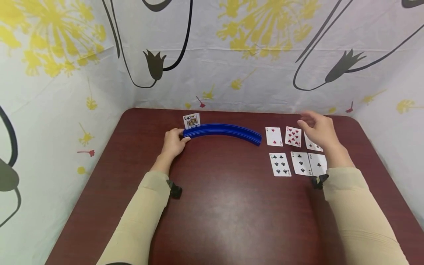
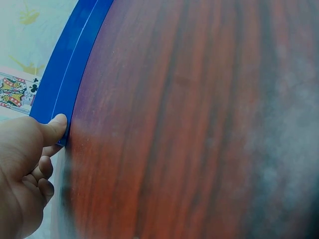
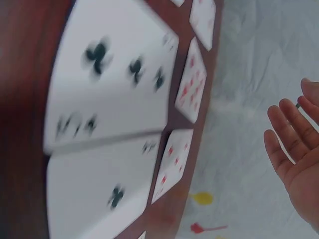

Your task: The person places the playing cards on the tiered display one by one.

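My left hand (image 1: 173, 144) pinches the left end of a curved blue card holder (image 1: 222, 129), thumb on the near side in the left wrist view. A king of clubs (image 1: 192, 120) stands upright at the holder's left part, its lower edge hidden. Raised over the right-hand cards, my right hand (image 1: 318, 129) has relaxed fingers and no card shows in it. Below and beside it lie a diamond card (image 1: 314, 146), partly covered by the hand, a heart card with many pips (image 1: 293, 137) and a two of hearts (image 1: 274, 136).
A nearer row holds a six of clubs (image 1: 280, 164), a three of clubs (image 1: 301, 163) and another club card (image 1: 318, 164) touching it, partly behind my wrist. All lie face up on the dark red table (image 1: 225, 206). A patterned cloth (image 1: 205, 81) hangs behind the table's far edge.
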Tool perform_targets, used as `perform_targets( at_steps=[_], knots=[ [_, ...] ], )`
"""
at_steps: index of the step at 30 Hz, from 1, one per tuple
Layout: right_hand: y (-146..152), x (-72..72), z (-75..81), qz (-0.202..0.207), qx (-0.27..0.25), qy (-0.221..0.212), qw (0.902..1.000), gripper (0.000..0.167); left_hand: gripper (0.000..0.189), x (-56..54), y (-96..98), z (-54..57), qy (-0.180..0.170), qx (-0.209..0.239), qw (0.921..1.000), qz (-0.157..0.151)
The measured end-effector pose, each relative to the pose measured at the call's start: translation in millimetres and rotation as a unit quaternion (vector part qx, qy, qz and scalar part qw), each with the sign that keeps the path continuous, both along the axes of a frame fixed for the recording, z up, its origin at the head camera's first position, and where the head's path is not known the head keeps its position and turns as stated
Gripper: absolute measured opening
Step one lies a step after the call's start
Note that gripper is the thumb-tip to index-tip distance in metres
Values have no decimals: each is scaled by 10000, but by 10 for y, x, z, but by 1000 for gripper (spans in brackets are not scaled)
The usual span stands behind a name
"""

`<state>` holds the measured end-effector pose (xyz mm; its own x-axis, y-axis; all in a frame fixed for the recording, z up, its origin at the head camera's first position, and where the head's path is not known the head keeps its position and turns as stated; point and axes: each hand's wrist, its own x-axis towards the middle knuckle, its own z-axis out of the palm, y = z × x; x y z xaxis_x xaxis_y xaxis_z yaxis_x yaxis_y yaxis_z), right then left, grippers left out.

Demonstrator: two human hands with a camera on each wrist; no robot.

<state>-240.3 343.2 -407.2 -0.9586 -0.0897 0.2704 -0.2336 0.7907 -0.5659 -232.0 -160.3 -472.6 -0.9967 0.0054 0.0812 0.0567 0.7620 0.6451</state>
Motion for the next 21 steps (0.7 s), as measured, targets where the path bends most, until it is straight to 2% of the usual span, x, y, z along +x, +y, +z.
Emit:
perform_targets(
  at_steps=[8, 15, 21],
  knots=[
    [266, 48, -115, -319, 317, -444, 9980, 44, 44, 2, 3, 0, -1, 8, 10000, 24],
    [374, 45, -175, -217, 457, -532, 9973, 43, 44, -3, 8, 9, 23, -40, 10000, 25],
    [447, 34, -251, -161, 671, -850, 9940, 47, 43, 9, 12, 8, -55, -23, 10000, 47]
  ],
)
